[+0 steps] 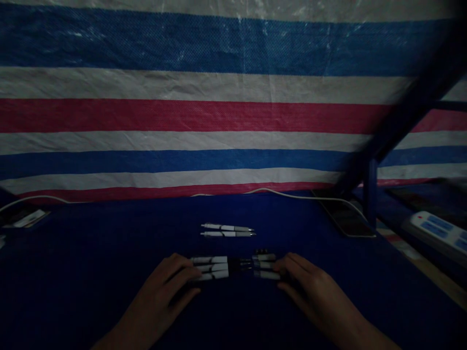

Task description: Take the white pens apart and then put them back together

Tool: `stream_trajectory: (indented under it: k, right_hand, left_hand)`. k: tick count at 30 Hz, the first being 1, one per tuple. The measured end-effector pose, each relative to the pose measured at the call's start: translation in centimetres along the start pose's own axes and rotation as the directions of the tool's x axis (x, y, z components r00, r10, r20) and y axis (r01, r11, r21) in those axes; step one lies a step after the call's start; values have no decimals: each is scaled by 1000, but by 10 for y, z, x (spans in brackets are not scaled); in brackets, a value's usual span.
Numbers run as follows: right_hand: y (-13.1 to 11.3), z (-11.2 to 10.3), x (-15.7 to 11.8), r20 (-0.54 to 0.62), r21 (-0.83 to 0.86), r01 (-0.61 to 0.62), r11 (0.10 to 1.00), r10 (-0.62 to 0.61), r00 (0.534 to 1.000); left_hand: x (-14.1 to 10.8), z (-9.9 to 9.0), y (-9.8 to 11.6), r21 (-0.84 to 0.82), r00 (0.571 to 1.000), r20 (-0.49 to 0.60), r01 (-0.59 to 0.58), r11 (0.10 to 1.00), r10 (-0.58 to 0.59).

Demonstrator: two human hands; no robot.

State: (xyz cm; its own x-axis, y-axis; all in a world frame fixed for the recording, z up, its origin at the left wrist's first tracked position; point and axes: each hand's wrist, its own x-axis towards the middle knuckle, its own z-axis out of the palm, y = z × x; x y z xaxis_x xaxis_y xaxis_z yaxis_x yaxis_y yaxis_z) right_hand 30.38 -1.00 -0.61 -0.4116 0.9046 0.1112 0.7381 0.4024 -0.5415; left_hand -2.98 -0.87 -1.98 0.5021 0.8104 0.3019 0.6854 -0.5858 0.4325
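In the dim head view, three white pens (213, 267) with dark front sections lie side by side on the blue table, their thin tips pointing right. My left hand (170, 282) touches their left ends with its fingertips; its thumb is held apart below them. Facing the tips across a small gap are three short greyish pieces (266, 266), perhaps pen caps or front parts; the dark makes this hard to tell. Fingertips of my right hand (304, 282) rest at their right ends, with the thumb spread lower. Behind these, two white-and-grey pens (226, 231) lie parallel, touched by neither hand.
A striped plastic sheet (219, 116) hangs behind the blue table (109, 233). Toward the back right lies a dark flat phone-like object (345, 216), with a white cable (299, 196) crossing it. A blue frame (371, 194) and a power strip (440, 228) are at right.
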Motion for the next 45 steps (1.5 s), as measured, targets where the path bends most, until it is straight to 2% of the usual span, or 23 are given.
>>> stream_trajectory:
  k: [5, 12, 20, 27, 32, 35, 40, 45]
  right_hand:
    - [-1, 1, 2, 24, 40, -6, 999, 5, 1000]
    - [-6, -12, -1, 26, 95, -59, 994, 56, 998]
    - [-13, -12, -5, 61, 155, -92, 984, 84, 995]
    - [-17, -11, -7, 39, 205, -62, 977, 55, 998]
    - [-21, -6, -9, -53, 254, -3, 967, 17, 998]
    - [-21, -4, -10, -120, 275, 24, 961, 9, 993]
    - [-24, 4, -16, -134, 346, 70, 936, -24, 991]
    - [-25, 9, -18, -205, 342, 125, 931, -56, 977]
  left_hand:
    - [1, 4, -1, -25, 999, -16, -41, 999, 40]
    - [-1, 0, 4, -81, 992, -94, -88, 993, 81]
    - [-2, -2, 8, -71, 992, -97, -86, 994, 79]
    - [-1, -3, 14, -68, 992, -91, -89, 994, 83]
    - [-6, -3, 22, -70, 995, -96, -13, 997, 6]
    - [-7, -3, 28, -130, 995, -82, 51, 990, -62]
    - [-6, -3, 41, -244, 986, 70, 162, 956, -149]
    - [-4, -2, 47, -306, 948, 194, 302, 903, -251]
